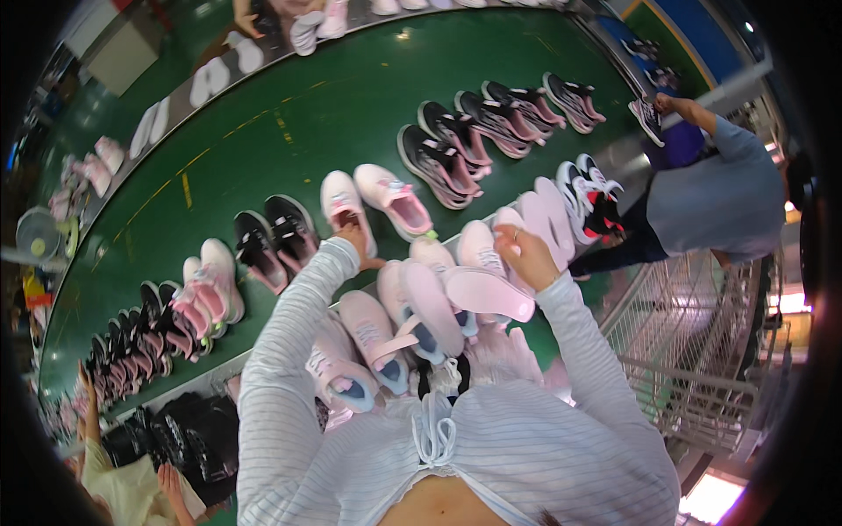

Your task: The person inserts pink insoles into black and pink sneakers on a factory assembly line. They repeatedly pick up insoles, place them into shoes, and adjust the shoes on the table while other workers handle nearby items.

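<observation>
My left hand [355, 237] reaches out over the green conveyor belt [289, 131], its fingers closed on the heel of a pale pink shoe [340, 203]. A second pink shoe [395, 200] lies beside it on the belt. My right hand [526, 256] is raised on the right and grips another pink shoe [487, 294], whose smooth pink sole faces the camera. Between my arms, close to my chest, sit several more pink shoes [377, 337] with blue-grey insoles.
Pairs of black-and-pink shoes [456, 145] line the belt, and more [149, 337] sit at the left. A person in a grey top [719, 193] stands at the right holding a black shoe [647, 114]. A wire cart [693, 342] is beside me. Another person's hands [88, 394] appear lower left.
</observation>
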`<state>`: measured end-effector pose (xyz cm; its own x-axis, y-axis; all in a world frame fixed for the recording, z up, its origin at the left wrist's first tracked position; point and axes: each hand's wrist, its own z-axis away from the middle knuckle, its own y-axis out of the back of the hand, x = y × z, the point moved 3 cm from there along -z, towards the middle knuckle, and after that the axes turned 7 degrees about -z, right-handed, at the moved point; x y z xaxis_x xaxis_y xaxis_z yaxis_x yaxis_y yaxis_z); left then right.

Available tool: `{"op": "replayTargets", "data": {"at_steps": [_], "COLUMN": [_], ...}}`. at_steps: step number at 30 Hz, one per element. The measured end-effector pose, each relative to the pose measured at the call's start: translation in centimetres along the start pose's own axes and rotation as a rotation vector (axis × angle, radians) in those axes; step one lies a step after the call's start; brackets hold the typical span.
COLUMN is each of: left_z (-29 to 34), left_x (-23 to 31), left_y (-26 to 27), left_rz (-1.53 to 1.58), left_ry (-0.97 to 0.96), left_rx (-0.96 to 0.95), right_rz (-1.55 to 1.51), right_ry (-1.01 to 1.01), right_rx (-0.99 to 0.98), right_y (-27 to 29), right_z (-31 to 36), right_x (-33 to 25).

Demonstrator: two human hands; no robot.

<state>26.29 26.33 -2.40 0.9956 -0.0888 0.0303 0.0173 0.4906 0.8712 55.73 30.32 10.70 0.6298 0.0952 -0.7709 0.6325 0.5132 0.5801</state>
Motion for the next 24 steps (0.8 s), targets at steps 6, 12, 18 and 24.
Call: {"op": "replayTargets", "data": {"at_steps": [6, 12, 18, 24], "left_z": [-1.7, -2.2, -1.2, -3.6], "left_x": [-0.1, -0.2, 1.5, 2.9], "left_y": [-0.6, 0.4, 2.4, 1.5], "left_rz": [0.024, 0.050, -0.067, 0.583], "left_ry": [-0.042, 0.213, 0.345, 0.276], "left_rx": [-0.390, -0.585, -0.261, 0.911], "right_rz": [0.352, 0.686, 0.697, 0.519], "right_ry": [-0.003, 0.220, 0.241, 0.339], "right_rx": [-0.248, -0.143, -0.092, -0.095], "right_y": [-2.0, -3.0, -2.6, 0.8], "right_z": [6.0, 6.2, 6.7, 5.5], "right_x": [5.7, 4.3, 5.5, 2.7]}}
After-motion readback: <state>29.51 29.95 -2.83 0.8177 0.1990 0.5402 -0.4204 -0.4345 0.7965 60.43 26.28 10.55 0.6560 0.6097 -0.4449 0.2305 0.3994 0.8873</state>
